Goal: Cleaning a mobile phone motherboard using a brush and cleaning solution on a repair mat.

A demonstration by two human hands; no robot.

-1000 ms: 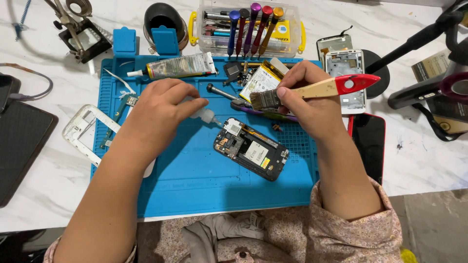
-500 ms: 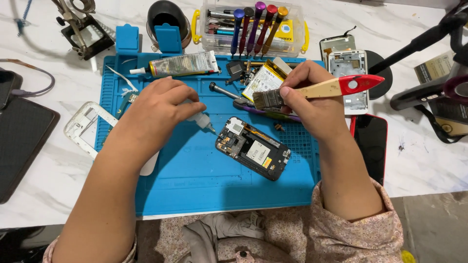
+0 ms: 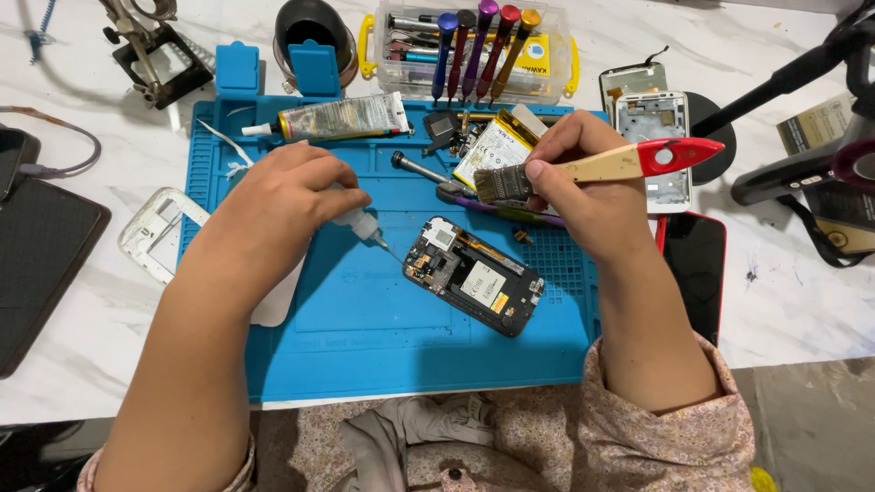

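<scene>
Blue mat lies bare below phone; hands grip dropper bottle, brush.

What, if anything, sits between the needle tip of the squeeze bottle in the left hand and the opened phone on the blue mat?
Nothing visible. The left hand holds the small squeeze bottle with its needle pointing at the upper left corner of the opened phone; only bare blue mat lies between. The right hand keeps the brush above and behind the phone.

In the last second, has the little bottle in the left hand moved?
Yes. The left hand has carried the small needle-tip bottle to the right across the blue mat, so its tip now sits close to the opened phone.
</scene>
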